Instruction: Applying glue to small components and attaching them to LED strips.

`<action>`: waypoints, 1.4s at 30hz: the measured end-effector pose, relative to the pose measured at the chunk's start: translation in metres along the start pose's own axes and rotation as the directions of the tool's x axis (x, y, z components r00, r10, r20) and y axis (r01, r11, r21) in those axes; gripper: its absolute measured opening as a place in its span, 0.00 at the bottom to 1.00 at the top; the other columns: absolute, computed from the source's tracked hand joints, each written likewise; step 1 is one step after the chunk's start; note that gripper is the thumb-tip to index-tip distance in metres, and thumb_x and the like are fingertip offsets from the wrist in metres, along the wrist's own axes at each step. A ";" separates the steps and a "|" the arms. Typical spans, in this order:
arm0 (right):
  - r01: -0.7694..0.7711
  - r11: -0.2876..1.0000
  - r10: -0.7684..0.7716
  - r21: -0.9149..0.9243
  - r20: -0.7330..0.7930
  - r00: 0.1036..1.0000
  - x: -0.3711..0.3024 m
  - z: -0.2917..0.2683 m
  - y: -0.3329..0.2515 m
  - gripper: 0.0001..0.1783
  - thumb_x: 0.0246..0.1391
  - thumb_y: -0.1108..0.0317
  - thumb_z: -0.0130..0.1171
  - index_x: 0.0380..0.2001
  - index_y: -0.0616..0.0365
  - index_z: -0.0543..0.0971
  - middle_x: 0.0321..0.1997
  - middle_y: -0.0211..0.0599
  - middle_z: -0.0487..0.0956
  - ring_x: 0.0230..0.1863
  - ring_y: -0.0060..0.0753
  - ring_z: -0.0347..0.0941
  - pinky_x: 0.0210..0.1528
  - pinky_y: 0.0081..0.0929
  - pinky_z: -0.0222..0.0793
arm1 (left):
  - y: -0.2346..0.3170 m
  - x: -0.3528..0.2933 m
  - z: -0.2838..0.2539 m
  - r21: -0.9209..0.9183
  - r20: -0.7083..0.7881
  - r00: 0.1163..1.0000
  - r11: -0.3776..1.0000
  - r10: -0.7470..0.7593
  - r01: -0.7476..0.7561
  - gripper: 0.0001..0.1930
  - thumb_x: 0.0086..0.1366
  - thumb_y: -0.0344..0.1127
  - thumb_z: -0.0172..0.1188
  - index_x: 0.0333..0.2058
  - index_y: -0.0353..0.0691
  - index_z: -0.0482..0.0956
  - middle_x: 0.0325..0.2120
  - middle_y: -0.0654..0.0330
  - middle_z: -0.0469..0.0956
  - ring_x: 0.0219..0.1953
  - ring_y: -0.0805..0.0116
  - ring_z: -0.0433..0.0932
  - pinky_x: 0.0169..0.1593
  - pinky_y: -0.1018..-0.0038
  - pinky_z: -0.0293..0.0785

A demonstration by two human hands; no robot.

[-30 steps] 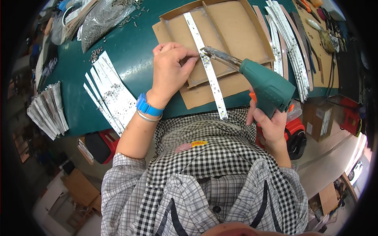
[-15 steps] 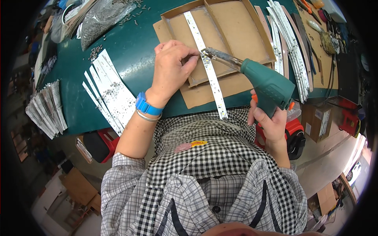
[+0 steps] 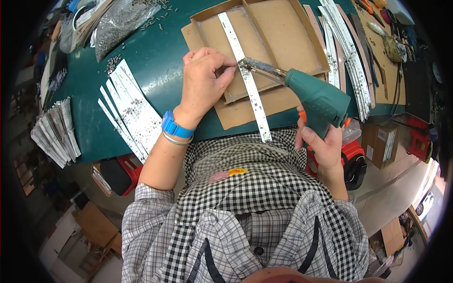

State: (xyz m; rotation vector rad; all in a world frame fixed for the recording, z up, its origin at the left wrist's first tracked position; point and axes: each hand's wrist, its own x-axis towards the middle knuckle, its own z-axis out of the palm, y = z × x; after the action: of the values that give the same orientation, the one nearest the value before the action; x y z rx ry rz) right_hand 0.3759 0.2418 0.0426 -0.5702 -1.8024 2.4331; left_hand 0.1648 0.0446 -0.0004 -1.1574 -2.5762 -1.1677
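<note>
A right hand (image 3: 325, 146) is wrapped around the smooth green plastic grip of a pistol-shaped soldering gun (image 3: 318, 96), its dull metal tip at a slim, white LED circuit strip (image 3: 257, 106). The strip slants across a shallow, ridged brown cardboard tray (image 3: 297, 35) on a glossy green tabletop (image 3: 163, 61). The left hand (image 3: 203, 78) is pinched narrow beside the strip; I cannot tell whether it holds anything. Leftward, flat white strips (image 3: 137, 111) fan out.

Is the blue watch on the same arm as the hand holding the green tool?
No, the blue watch is on the left arm, while the right hand holds the green tool.
</note>
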 end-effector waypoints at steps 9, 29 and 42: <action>-0.014 1.000 0.014 0.001 0.012 1.000 -0.003 -0.006 0.003 0.20 0.55 0.79 0.61 0.50 0.69 0.70 0.37 0.40 0.77 0.24 0.25 0.75 0.23 0.22 0.74 | 0.000 0.000 -0.001 -0.001 -0.015 1.000 1.000 0.008 -0.008 0.06 0.51 0.27 0.69 0.30 0.42 0.87 0.21 0.66 0.76 0.27 0.70 0.76 0.46 0.72 0.67; 0.381 0.924 -0.360 -0.007 -0.346 0.866 -0.055 -0.021 -0.009 0.40 0.50 0.73 0.62 0.64 0.76 0.57 0.34 0.42 0.71 0.20 0.29 0.71 0.20 0.19 0.68 | 0.020 0.005 -0.035 0.148 0.060 0.992 0.982 0.111 -0.119 0.19 0.50 0.25 0.69 0.44 0.44 0.84 0.35 0.63 0.83 0.42 0.61 0.79 0.53 0.67 0.68; 0.228 0.538 -0.673 -0.811 -0.251 0.696 -0.001 -0.064 0.014 0.32 0.43 0.75 0.76 0.53 0.67 0.74 0.40 0.41 0.83 0.38 0.30 0.81 0.43 0.25 0.75 | 0.080 -0.004 -0.034 -0.073 0.593 0.677 0.866 0.436 -0.495 0.17 0.52 0.30 0.62 0.43 0.42 0.85 0.39 0.66 0.81 0.46 0.63 0.73 0.53 0.66 0.66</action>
State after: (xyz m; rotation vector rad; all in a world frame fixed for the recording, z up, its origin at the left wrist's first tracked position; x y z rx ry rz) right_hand 0.4001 0.2951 0.0135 -0.5975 -2.1991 0.9516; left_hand 0.2137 0.0534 0.0709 -2.2871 -2.3816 -0.6118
